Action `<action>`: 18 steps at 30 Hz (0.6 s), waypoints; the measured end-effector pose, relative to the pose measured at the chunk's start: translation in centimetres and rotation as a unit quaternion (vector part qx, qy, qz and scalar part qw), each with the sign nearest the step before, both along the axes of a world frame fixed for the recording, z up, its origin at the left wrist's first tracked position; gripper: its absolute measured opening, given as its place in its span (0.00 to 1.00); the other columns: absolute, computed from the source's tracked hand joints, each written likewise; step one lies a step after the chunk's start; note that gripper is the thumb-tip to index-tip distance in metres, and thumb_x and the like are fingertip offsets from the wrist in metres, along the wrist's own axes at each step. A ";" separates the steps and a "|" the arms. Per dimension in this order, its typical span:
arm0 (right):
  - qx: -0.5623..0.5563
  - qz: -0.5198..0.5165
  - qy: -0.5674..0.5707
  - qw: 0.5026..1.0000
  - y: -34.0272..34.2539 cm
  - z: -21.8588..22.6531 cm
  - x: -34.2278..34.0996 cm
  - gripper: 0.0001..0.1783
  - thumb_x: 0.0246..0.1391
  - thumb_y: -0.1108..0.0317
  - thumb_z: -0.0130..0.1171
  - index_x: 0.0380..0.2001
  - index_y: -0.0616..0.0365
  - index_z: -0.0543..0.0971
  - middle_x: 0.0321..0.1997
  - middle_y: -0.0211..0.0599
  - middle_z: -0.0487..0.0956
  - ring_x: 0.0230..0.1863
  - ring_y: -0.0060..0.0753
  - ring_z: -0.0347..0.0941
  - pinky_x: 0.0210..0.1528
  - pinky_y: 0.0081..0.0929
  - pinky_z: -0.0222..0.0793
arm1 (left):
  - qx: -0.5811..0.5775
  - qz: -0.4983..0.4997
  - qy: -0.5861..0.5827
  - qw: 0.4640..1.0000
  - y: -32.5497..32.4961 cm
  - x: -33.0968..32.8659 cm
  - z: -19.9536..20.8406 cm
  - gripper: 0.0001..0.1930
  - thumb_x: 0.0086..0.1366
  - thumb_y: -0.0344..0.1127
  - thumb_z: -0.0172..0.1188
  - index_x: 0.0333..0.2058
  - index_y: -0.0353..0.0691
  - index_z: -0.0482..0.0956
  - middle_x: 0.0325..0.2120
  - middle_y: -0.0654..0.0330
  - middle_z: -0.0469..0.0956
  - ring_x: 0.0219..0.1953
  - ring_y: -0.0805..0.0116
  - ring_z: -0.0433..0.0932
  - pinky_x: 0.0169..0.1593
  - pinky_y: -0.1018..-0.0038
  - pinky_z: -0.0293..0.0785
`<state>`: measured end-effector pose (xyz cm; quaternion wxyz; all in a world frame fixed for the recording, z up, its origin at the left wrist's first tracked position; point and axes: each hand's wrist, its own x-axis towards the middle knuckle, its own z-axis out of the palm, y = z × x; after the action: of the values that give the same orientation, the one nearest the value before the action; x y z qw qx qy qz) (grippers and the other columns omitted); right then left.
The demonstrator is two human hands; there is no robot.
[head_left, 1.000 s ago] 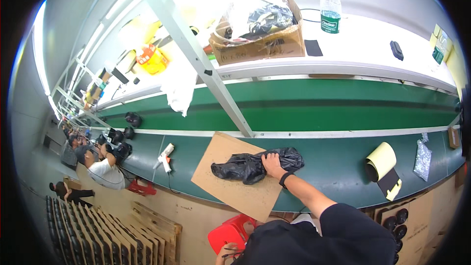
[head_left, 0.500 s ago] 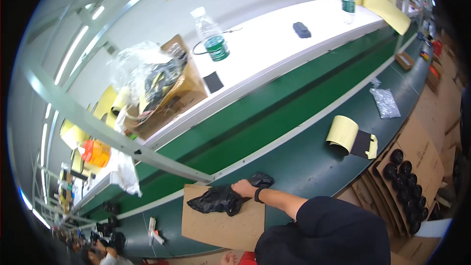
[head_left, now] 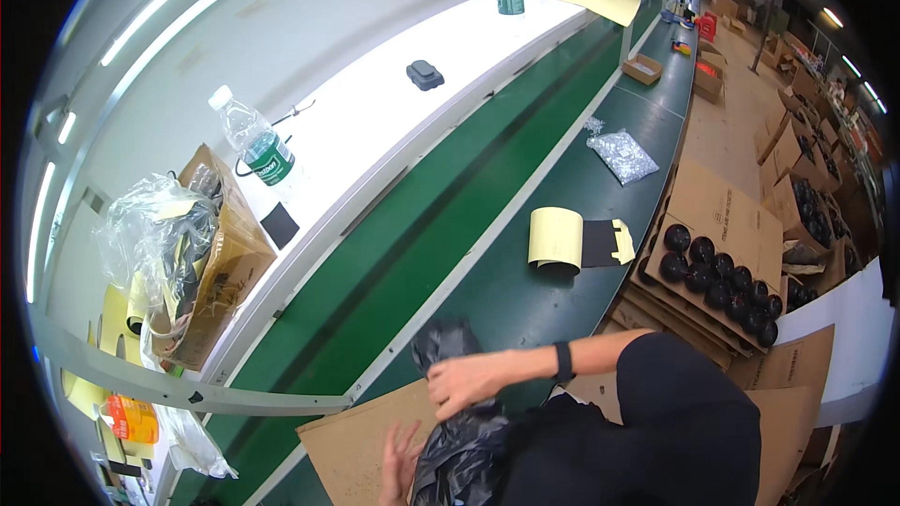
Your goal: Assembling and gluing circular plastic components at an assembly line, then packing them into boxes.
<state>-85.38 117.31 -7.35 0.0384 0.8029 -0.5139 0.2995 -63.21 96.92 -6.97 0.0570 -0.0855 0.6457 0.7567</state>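
My right hand (head_left: pixel 464 379), with a dark band on its wrist, is closed around the gathered middle of a black plastic bag (head_left: pixel 459 454). One bunched end of the bag sticks out beyond my fist, and the fuller part hangs toward my body. Fingers spread, my left hand (head_left: pixel 398 464) is held up beside the fuller part of the bag; whether it touches the plastic I cannot tell. Under both lies a flat sheet of brown cardboard (head_left: pixel 352 440) on the dark green belt. What the bag contains is hidden.
Farther along the belt are a yellow-backed roll of black material (head_left: pixel 555 236), a clear bag of small parts (head_left: pixel 623 157) and a shallow carton (head_left: pixel 642 69). Round black pieces (head_left: pixel 717 292) sit on stacked cardboard at right. A metal frame bar (head_left: pixel 234 398) crosses the left side.
My right hand has lifted the black bag off the cardboard and brought it nearer my body. My left hand has come up beside it. The view has swung right.
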 end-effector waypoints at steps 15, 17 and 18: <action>-0.102 -0.464 0.381 0.793 -4.3 25.0 -34.0 0.55 0.42 0.87 0.59 0.71 0.28 0.57 0.72 0.52 0.60 0.74 0.58 0.52 0.71 0.49 0.58 | -0.019 0.275 -0.138 0.951 -1.1 5.0 -8.7 0.16 0.76 0.39 0.50 0.54 0.35 0.74 0.48 0.53 0.79 0.43 0.65 0.81 0.42 0.70 0.80; -0.089 -0.516 0.278 0.805 -4.4 22.2 -35.0 0.58 0.40 0.87 0.61 0.71 0.28 0.55 0.71 0.55 0.60 0.74 0.59 0.52 0.71 0.49 0.58 | -0.031 0.305 -0.153 0.940 -1.5 7.2 -10.5 0.15 0.76 0.39 0.50 0.53 0.36 0.74 0.47 0.54 0.79 0.43 0.65 0.81 0.41 0.70 0.80; -0.073 -0.566 0.174 0.802 -3.6 21.3 -35.5 0.60 0.38 0.88 0.62 0.72 0.29 0.54 0.71 0.58 0.61 0.74 0.60 0.53 0.71 0.49 0.59 | -0.042 0.329 -0.164 0.929 -1.5 8.1 -11.4 0.15 0.75 0.39 0.51 0.53 0.37 0.74 0.47 0.55 0.79 0.42 0.66 0.81 0.41 0.70 0.80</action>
<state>-120.91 113.66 13.94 0.3486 0.4024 -0.8385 0.1162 -55.11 95.43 -18.37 -0.0936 -0.4186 0.5942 0.6804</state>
